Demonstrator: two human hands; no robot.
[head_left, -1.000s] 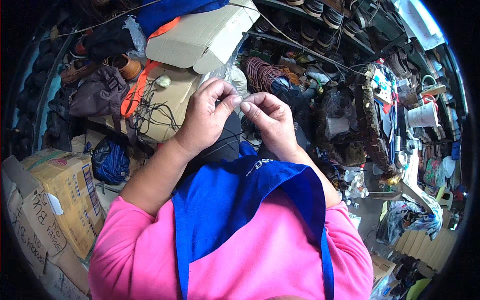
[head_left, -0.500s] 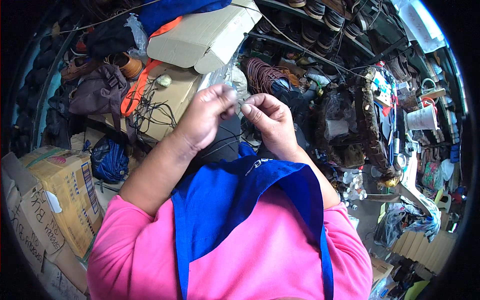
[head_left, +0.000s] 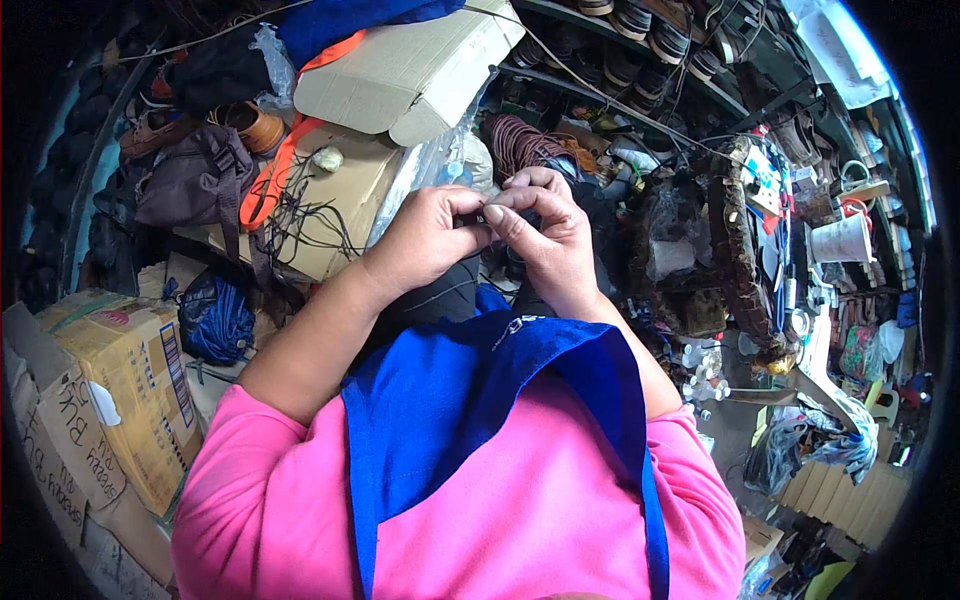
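A big yellow box (head_left: 125, 390) is standing at the lower left, and a shiny blue bag (head_left: 215, 325) is sitting just beside it. Higher up, a dark bag (head_left: 185, 190) is lying near a brown shoe (head_left: 262, 130), and a bright orange strap (head_left: 268, 195) is running beside the bag. A pale cardboard box (head_left: 390, 85) is lying near the top. Lots of shoes (head_left: 668, 42) are sitting in rows. Reddish cord (head_left: 515, 140) is lying in loops. On the right, a white tub (head_left: 842, 240) is leaning, and white papers (head_left: 845, 50) are hanging above.
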